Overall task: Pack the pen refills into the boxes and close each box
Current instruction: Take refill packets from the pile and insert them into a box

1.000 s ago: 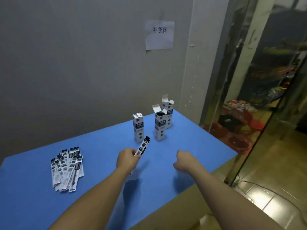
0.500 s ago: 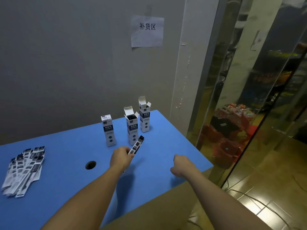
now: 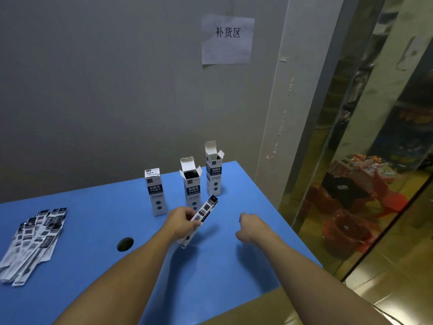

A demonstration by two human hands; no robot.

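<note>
Three tall white and blue boxes stand upright on the blue table (image 3: 234, 266). The left box (image 3: 155, 194) is closed. The middle box (image 3: 192, 186) has its top flaps up and dark refills inside. The right box (image 3: 213, 174) also stands with its flaps up. My left hand (image 3: 181, 223) grips a pen refill packet (image 3: 203, 215) slanted up towards the middle box, just in front of it. My right hand (image 3: 250, 227) hovers over the table to the right with fingers curled, holding nothing. A fanned pile of refill packets (image 3: 32, 242) lies at the far left.
A round dark hole (image 3: 125, 244) sits in the tabletop left of my left forearm. A grey wall with a paper sign (image 3: 227, 39) rises behind the table. A reflective panel (image 3: 365, 137) and glossy floor lie past the table's right edge.
The view has shifted back to the right, so the pile shows more fully. My left hand with the packet has stayed just in front of the middle box. The right hand keeps its place.
</note>
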